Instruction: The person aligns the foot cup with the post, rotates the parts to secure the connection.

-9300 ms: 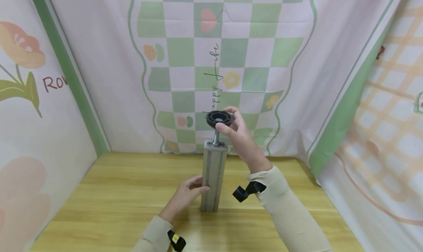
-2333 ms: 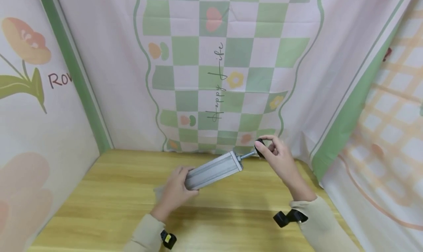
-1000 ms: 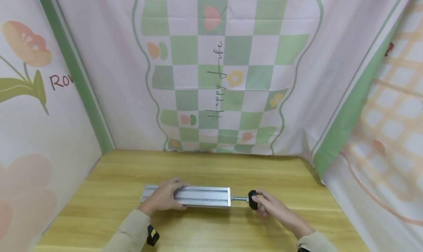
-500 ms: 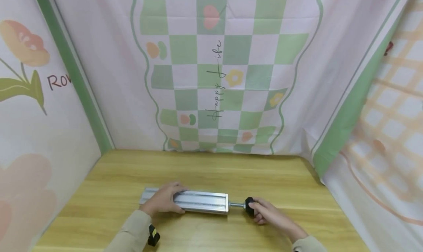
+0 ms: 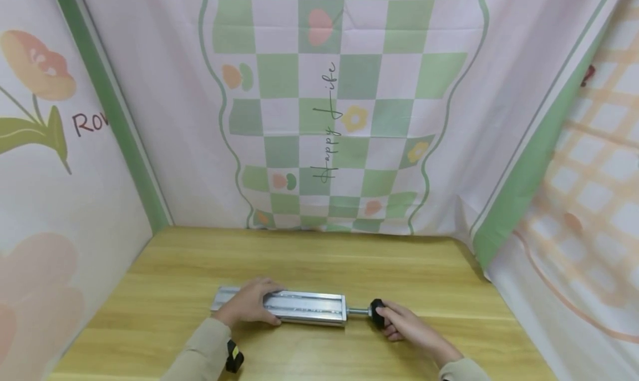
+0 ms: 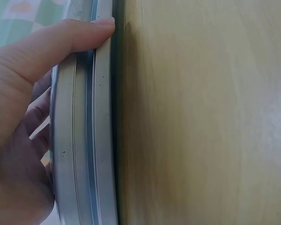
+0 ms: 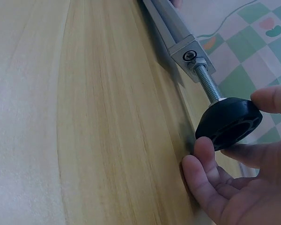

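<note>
A silver slotted aluminium profile (image 5: 312, 308) lies level, left to right, along the wooden table. My left hand (image 5: 250, 302) grips it left of its middle, thumb on the near side, as the left wrist view of the profile (image 6: 82, 140) also shows. From the right end plate (image 7: 189, 54) sticks out a threaded rod (image 7: 207, 83) with a nut against the plate. On the rod's outer end sits a black round levelling foot (image 7: 232, 119). My right hand (image 5: 408, 326) holds this foot by its rim between thumb and fingers. The profile's far left part is partly hidden by my left hand.
The wood-grain table (image 5: 319, 253) reaches back to a checked green and white curtain (image 5: 324, 115). Printed cloth walls stand at the left (image 5: 50, 203) and right (image 5: 564, 248).
The profile stood upright earlier, was then tilted in the air, and now lies flat. Over the last second its foot end shifted slightly toward me; both hands kept their hold.
</note>
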Motion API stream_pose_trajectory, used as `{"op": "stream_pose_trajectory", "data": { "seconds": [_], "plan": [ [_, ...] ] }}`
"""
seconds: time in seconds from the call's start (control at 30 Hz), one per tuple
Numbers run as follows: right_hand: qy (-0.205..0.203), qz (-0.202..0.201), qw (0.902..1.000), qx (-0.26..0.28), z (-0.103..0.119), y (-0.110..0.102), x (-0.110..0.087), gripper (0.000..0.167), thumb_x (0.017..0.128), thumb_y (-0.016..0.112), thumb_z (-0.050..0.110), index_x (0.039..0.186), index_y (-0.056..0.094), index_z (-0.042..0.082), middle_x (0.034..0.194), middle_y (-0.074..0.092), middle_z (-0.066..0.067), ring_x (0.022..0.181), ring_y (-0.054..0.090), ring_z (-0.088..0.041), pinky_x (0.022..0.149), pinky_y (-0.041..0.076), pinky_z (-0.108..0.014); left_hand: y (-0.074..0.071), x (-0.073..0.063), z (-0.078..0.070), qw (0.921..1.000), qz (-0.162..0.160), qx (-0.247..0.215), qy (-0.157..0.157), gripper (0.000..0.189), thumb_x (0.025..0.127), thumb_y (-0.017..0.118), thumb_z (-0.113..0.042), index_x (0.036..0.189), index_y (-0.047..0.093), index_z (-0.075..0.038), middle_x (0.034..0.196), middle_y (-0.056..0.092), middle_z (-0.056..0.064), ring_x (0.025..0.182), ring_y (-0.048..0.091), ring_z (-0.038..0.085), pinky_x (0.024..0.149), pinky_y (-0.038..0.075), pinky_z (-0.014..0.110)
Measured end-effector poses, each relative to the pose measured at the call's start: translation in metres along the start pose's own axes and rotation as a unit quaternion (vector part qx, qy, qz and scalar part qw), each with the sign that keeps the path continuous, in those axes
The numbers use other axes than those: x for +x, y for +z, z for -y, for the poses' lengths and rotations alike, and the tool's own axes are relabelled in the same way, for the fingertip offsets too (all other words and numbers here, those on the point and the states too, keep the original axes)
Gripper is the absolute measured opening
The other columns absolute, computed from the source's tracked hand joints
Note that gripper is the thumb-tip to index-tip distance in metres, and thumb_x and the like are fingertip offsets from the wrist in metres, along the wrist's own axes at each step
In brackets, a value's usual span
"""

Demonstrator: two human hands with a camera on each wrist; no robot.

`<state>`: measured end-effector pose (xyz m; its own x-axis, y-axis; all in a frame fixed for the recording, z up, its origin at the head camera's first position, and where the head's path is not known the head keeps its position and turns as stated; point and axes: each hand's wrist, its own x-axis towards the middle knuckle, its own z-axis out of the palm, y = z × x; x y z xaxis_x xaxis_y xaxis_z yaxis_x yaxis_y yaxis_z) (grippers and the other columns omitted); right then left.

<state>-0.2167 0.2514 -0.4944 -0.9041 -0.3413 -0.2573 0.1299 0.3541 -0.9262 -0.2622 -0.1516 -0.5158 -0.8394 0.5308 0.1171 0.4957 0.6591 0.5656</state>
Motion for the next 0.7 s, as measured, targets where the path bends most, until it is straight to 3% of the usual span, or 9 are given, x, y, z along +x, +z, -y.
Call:
{"op": "stream_pose_trajectory", "data": {
  "seconds": [0.43, 0.53, 0.7],
  "plan": [
    [-0.001, 0.002, 1.0, -0.005, 0.002, 0.0, -0.002, 0.075, 0.106, 0.045, 0.03, 0.146, 0.012, -0.025, 0.104, 0.057, -0.022, 0.088, 0.063, -0.026, 0.081, 0.058, -0.041, 0.004, 0.002, 0.004, 0.9997, -0.007, 0.024, 0.0, 0.077, 0.066, 0.09, -0.046, 0.132, 0.065, -0.015, 0.12, 0.063, 0.0, 0.109, 0.055, 0.022, 0.096, 0.045, 0.049],
    [-0.006, 0.009, 0.9998, -0.018, 0.004, -0.002, -0.004, 0.075, 0.107, 0.045, 0.031, 0.146, 0.013, -0.023, 0.105, 0.06, -0.02, 0.091, 0.065, -0.029, 0.08, 0.058, -0.042, 0.003, 0.001, 0.003, 0.9995, -0.009, 0.03, 0.002, 0.08, 0.065, 0.091, -0.046, 0.134, 0.063, -0.014, 0.123, 0.062, 0.003, 0.112, 0.055, 0.025, 0.099, 0.043, 0.053],
    [-0.02, -0.015, 0.9965, -0.08, 0.006, -0.009, -0.007, 0.066, 0.106, 0.049, 0.034, 0.147, 0.03, -0.015, 0.106, 0.067, -0.016, 0.09, 0.068, -0.028, 0.077, 0.057, -0.041, -0.003, -0.004, -0.003, 0.9999, -0.008, 0.011, -0.007, 0.088, 0.065, 0.092, -0.048, 0.138, 0.059, -0.01, 0.136, 0.058, 0.014, 0.125, 0.049, 0.039, 0.105, 0.036, 0.063]
  ]
}}
